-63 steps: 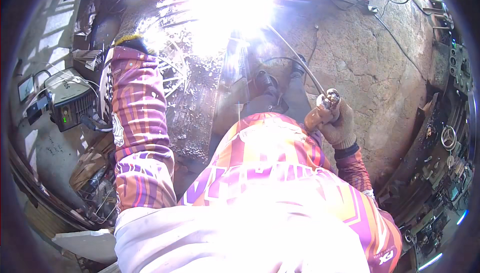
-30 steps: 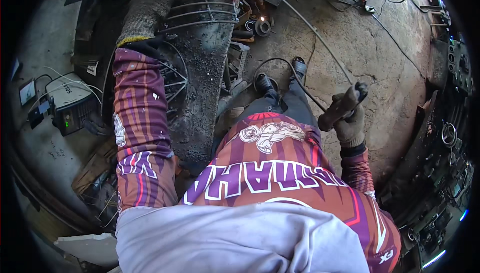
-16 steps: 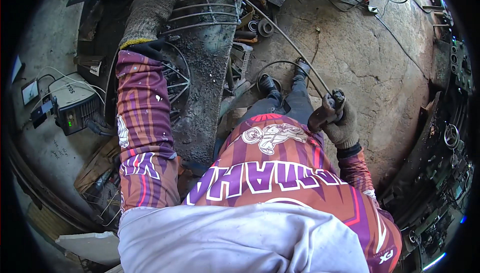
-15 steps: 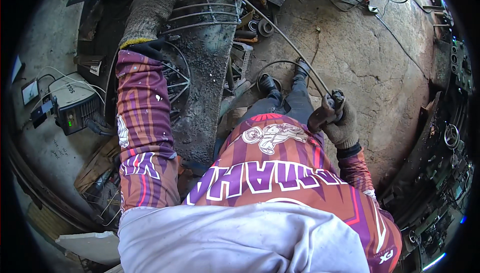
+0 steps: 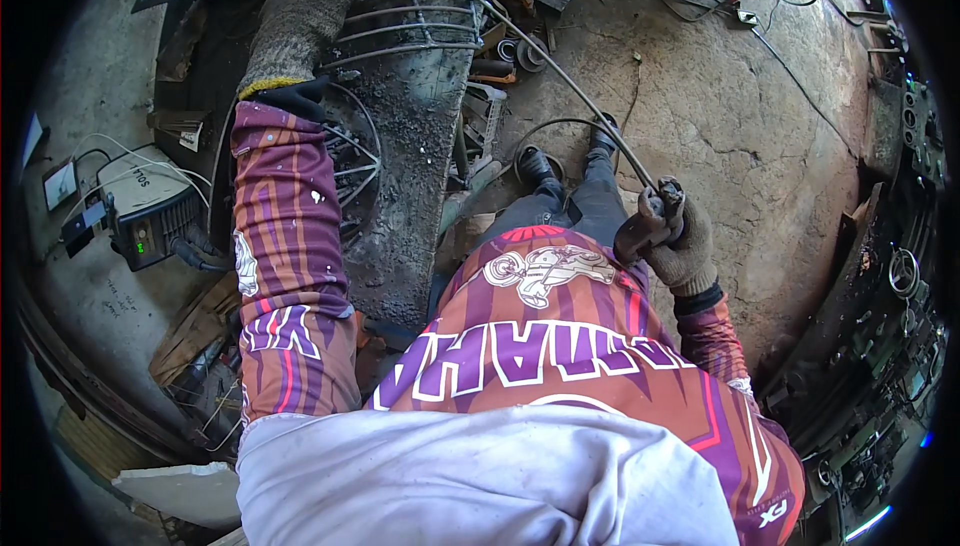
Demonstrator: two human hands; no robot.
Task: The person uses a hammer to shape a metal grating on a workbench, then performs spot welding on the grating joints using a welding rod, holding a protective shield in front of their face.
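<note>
A rounded grille of welded metal bars [image 5: 415, 11] lies at the far end of a dark, grimy workbench [image 5: 405, 216]. My left hand [image 5: 300, 26], in a grey-brown knit glove with a yellow cuff edge, grips the grille's left side; the upper frame edge cuts off part of its fingers. Off the bench to the right, my right hand [image 5: 680, 241] is gloved too, its finger area dark and dirty. It is closed around the near end of a long thin metal rod [image 5: 565, 71]. The rod's far end reaches the grille's right edge.
A second spoked metal frame [image 5: 355, 171] lies under my left forearm. On the left stands a welding machine [image 5: 150, 201] with cables. A dark cable [image 5: 550, 123] loops by my feet. Metal scraps and rings [image 5: 530, 54] lie beside the bench. Metal parts [image 5: 900, 276] line the right side.
The rod and my right hand have shifted very slightly, the rod a little toward me. My left hand and the grille look unmoved.
</note>
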